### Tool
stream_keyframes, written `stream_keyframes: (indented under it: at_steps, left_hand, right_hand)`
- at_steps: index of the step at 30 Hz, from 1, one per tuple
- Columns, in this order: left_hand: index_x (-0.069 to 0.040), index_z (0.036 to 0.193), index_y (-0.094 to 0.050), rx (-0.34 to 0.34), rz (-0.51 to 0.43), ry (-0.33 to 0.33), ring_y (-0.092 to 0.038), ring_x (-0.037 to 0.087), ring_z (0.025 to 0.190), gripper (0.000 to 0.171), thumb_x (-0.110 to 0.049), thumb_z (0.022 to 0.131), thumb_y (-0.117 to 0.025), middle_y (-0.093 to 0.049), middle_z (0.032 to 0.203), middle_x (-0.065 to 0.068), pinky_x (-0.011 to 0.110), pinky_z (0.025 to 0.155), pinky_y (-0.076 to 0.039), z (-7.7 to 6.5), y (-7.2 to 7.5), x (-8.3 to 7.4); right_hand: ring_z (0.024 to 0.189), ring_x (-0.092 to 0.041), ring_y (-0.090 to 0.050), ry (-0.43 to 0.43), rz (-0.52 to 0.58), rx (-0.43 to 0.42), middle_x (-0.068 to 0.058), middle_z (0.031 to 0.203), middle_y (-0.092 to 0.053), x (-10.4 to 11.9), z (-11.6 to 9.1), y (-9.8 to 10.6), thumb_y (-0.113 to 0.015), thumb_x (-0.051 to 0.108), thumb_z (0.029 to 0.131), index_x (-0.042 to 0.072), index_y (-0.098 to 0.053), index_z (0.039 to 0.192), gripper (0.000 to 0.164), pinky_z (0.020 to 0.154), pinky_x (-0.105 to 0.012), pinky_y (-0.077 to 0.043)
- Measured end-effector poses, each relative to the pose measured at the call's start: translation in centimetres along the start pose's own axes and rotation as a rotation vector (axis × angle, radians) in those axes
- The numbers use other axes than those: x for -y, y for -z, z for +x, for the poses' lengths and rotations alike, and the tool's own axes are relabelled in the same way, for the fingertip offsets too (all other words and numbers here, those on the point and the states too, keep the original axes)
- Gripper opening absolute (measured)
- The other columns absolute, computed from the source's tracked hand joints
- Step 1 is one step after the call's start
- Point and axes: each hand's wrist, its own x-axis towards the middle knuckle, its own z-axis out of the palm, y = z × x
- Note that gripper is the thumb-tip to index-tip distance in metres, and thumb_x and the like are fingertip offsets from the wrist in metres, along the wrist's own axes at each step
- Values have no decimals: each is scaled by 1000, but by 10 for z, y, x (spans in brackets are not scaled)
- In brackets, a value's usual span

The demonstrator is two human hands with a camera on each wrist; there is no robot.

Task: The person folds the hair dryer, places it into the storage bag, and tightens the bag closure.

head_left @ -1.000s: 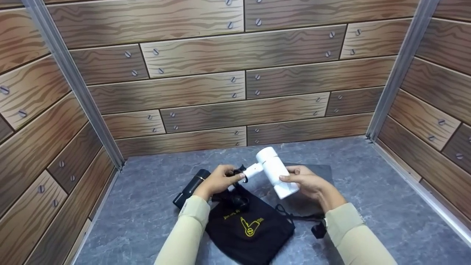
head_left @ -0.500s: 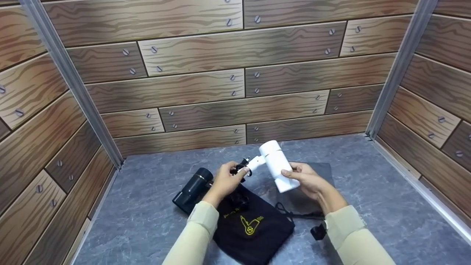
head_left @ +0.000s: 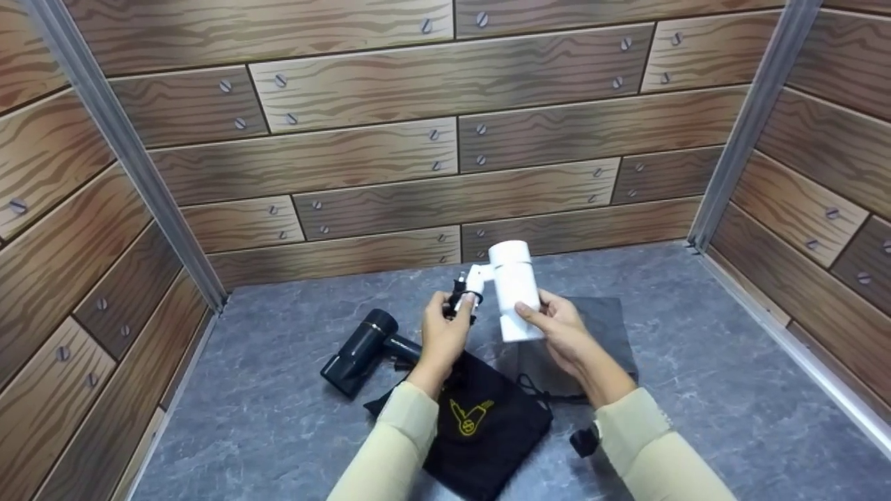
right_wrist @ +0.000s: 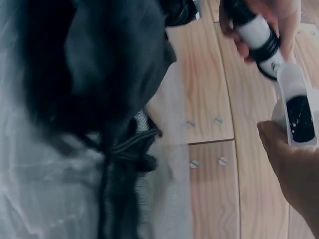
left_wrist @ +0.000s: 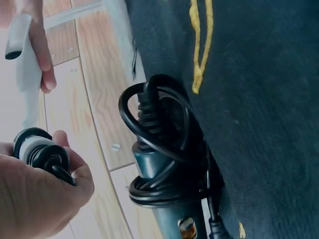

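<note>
A white hair dryer is held up above the table between both hands. My left hand grips its handle, where a black cord is wound round; the wrapped cord shows at the fingers in the left wrist view. My right hand holds the barrel near its nozzle, thumb on the near side. In the right wrist view the dark nozzle opening faces the camera. Below, a dark green hair dryer lies on the table, its handle running toward a black drawstring bag with a yellow dryer print.
A flat grey sheet lies behind my right hand. By the right sleeve sits a small black object, with the bag's drawstring near it. Wood-patterned walls enclose the grey marbled table.
Both hands have raised the white hair dryer and turned it more upright. My left arm has shifted right, uncovering more of the dark green hair dryer, including its handle.
</note>
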Motion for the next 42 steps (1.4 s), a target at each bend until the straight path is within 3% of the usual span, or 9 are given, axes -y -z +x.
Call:
stream_keyframes:
  at_steps: [4, 9, 13, 17, 23, 27, 31, 35, 42]
  left_hand:
    - [-5, 99, -59, -50, -51, 30, -62, 13, 77, 18, -19, 104, -69, -68, 90, 9, 27, 69, -52, -8, -10, -7]
    - [-7, 107, -50, 3, -119, 57, -58, 16, 88, 21, -25, 108, -62, -61, 102, 9, 29, 77, -51, -18, -20, -19]
    - [-7, 108, -50, 19, -129, 65, -54, 16, 84, 21, -26, 109, -60, -55, 98, 6, 29, 72, -48, -20, -19, -21]
    - [-6, 108, -53, 46, -126, 83, -53, 16, 82, 20, -25, 109, -61, -54, 94, 5, 29, 71, -48, -22, -11, -21]
    - [-6, 106, -55, 63, -140, 81, -54, 16, 83, 19, -24, 109, -62, -57, 93, 5, 29, 72, -49, -23, -2, -21]
    - [-5, 105, -56, 51, -107, 76, -55, 15, 83, 19, -23, 108, -62, -58, 92, 5, 29, 74, -49, -25, 2, -20]
    - [-4, 105, -55, 54, -87, 69, -54, 15, 83, 21, -23, 108, -62, -57, 95, 5, 29, 75, -48, -28, 4, -19]
    - [-3, 105, -55, 62, -85, 58, -54, 15, 83, 21, -22, 108, -63, -57, 95, 6, 28, 74, -47, -29, 6, -18]
    - [-4, 106, -55, 77, -69, 64, -55, 15, 85, 20, -23, 108, -62, -58, 97, 6, 28, 76, -48, -32, 5, -15]
  right_hand:
    - [98, -15, -71, 45, 35, -86, -7, 113, -73, -2, -6, -9, -66, 6, 104, -14, -43, 151, 55, 85, -28, -62]
    - [107, -15, -71, 109, 97, -102, -16, 130, -68, -8, -15, -28, -67, 4, 103, -13, -38, 154, 61, 92, -30, -61]
    - [112, -15, -71, 106, 48, -87, -23, 138, -65, -7, -18, -31, -66, 6, 104, -9, -41, 155, 59, 94, -31, -61]
    - [119, -26, -71, 92, -159, -4, -32, 140, -63, 2, -23, -15, -69, 8, 103, -12, -44, 152, 59, 96, -30, -60]
    - [141, -47, -54, 191, -450, 131, -33, 151, -54, 6, -36, 34, -76, 10, 98, -13, -49, 150, 63, 113, -40, -49]
    - [134, -45, -61, 253, -686, 181, -26, 141, -66, 0, -44, 67, -75, 15, 100, -8, -64, 138, 46, 114, -46, -49]
    - [127, -45, -65, 249, -904, 238, -22, 131, -72, 0, -51, 94, -74, 23, 101, -6, -70, 129, 40, 110, -56, -50]
    - [129, -50, -62, 207, -1006, 310, -27, 135, -69, -1, -58, 111, -79, 30, 98, -6, -70, 128, 48, 110, -65, -46]
    - [137, -54, -55, 169, -1125, 352, -27, 145, -62, -4, -64, 123, -84, 38, 91, 2, -75, 125, 51, 113, -71, -40]
